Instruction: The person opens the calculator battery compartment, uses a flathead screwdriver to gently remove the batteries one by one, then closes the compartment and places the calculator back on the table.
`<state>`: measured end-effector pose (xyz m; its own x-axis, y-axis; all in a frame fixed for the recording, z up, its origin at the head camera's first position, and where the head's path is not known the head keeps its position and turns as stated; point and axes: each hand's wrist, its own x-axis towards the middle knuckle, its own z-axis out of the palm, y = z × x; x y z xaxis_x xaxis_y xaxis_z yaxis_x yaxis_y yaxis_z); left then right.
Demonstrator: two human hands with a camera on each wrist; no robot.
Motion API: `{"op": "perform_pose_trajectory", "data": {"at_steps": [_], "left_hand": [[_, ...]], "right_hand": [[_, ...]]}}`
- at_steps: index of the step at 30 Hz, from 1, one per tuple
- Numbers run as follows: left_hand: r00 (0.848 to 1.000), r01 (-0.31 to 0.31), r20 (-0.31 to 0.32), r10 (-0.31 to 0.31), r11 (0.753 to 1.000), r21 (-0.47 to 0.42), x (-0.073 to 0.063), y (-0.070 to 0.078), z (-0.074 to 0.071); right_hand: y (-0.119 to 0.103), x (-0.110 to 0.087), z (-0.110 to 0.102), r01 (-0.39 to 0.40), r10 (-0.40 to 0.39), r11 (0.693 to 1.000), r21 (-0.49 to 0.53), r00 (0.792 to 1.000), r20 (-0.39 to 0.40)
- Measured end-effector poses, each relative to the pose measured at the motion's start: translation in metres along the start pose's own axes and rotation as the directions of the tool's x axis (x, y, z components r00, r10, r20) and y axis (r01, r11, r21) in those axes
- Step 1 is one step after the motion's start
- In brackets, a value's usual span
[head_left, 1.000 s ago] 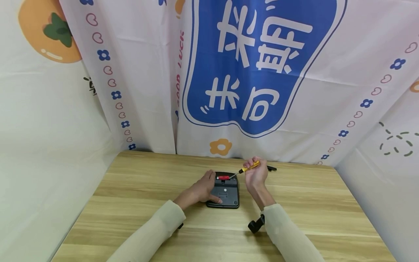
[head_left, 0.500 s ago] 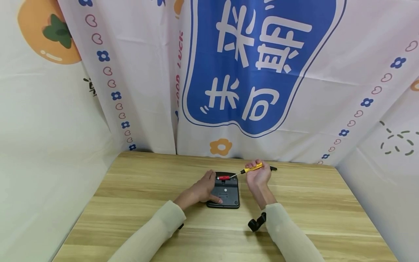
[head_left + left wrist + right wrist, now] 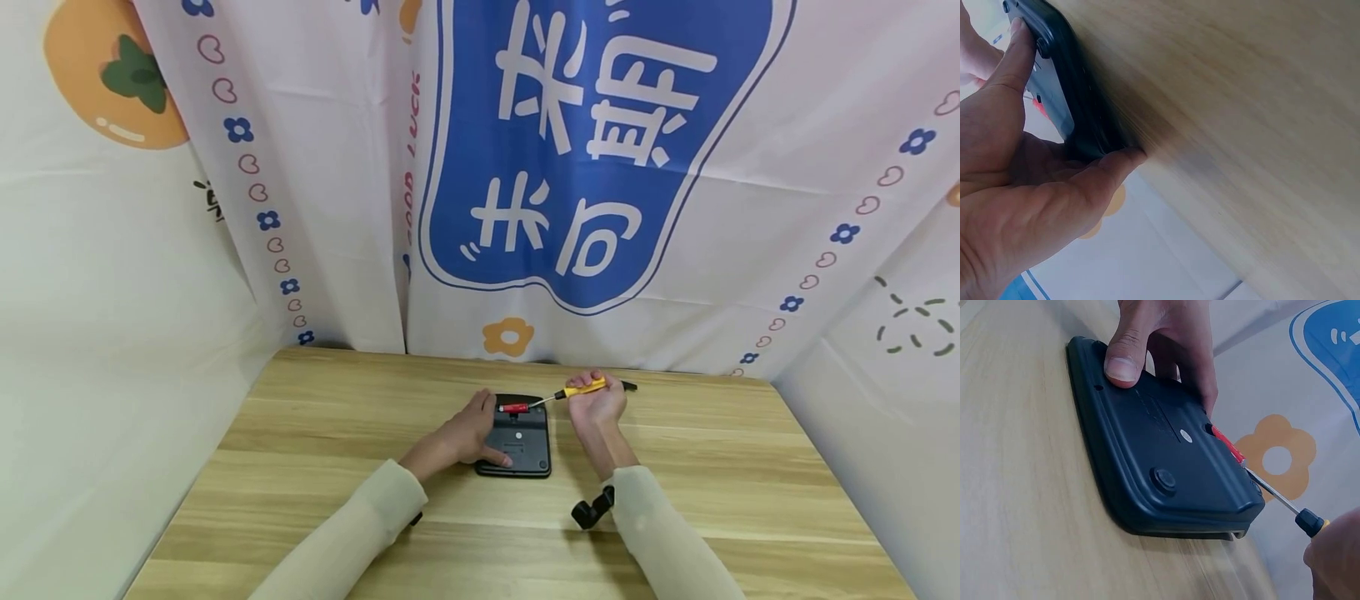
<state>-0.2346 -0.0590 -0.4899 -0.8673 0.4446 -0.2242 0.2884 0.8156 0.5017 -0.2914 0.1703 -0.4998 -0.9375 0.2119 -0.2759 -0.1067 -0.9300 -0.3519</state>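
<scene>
A black desk calculator lies face down on the wooden table. My left hand grips its left side, thumb pressed on the back and fingers at the far edge. A red battery sits in the calculator's slot near the far end. My right hand holds a yellow-and-black screwdriver, fingers curled round the handle. In the right wrist view, the metal shaft reaches the near end of the battery. Round rubber feet show on the calculator's back.
A small black piece lies on the table just beyond my right hand. Behind the table's back edge hangs a printed white cloth. A black wrist camera hangs below the right sleeve.
My right hand has shifted slightly right and toward me, and the screwdriver now lies at a lower slant, its tip still at the battery. The left hand and calculator have stayed put.
</scene>
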Motion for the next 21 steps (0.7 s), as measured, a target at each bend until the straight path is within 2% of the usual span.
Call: {"op": "perform_pose_trajectory", "data": {"at_steps": [21], "left_hand": [[1.000, -0.016, -0.014, 0.016, 1.000, 0.006, 0.000, -0.001, 0.001]], "right_hand": [[-0.031, 0.008, 0.003, -0.035, 0.041, 0.995, 0.094, 0.998, -0.057]]}}
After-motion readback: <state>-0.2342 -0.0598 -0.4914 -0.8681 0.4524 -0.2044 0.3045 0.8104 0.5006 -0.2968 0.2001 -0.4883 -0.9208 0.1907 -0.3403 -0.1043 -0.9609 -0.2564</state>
